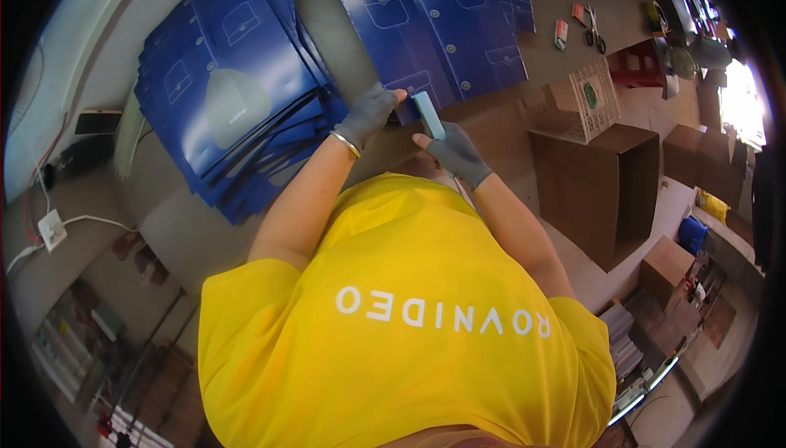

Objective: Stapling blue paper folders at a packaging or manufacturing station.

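Observation:
My left hand (371,117), in a grey fingerless-tipped glove, has its fingers pinched at the near edge of a blue printed sheet (442,34) with pocket and button drawings. My right hand (460,155), gloved the same way, is wrapped round a light-blue, bar-shaped stapler (428,115). The stapler's far end reaches the near edge of the blue sheet, right of my left fingertips. Whether it touches the sheet I cannot tell. To the left, a fanned stack of similar blue printed pieces (237,79) lies on the table (336,14).
Scissors (594,32) and two small red-and-white boxes (562,34) lie at the far right. A tan woven basket (583,100) stands beside an open cardboard box (585,178) right of me. A red plastic stool (637,63) is behind them. A white socket (52,230) with cables is at left.

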A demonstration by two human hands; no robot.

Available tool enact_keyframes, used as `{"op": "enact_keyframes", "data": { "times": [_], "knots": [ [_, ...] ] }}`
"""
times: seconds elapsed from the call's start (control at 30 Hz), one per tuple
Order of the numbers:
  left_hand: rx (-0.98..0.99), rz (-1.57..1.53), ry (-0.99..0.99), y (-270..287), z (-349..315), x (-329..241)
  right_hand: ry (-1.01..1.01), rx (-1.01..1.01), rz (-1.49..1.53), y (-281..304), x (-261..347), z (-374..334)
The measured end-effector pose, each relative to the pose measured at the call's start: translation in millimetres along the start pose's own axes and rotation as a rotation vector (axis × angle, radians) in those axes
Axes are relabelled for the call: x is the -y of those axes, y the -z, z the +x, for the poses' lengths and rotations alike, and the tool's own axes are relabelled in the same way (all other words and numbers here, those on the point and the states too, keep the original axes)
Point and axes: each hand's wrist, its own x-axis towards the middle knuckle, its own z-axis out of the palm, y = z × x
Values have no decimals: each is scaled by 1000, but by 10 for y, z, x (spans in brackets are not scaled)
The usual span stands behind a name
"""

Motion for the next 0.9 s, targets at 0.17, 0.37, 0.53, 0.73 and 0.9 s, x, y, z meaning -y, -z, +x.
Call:
{"op": "enact_keyframes", "data": {
  "times": [0.17,0.37,0.53,0.73,0.9],
  "knots": [
    [-100,145,4,-202,-126,-195,-1,-12,5,35,67,15],
    [-136,42,72,-73,-250,-546,44,-397,90,800,-196,124],
    [-140,38,83,-92,-290,-650,-21,-437,61,1155,-128,39],
    [-160,-8,77,-117,-270,-641,-97,-390,-54,1237,-212,104],
    [-108,-584,17,-280,-143,-48,-60,-421,128,859,-31,29]
  ]
}}
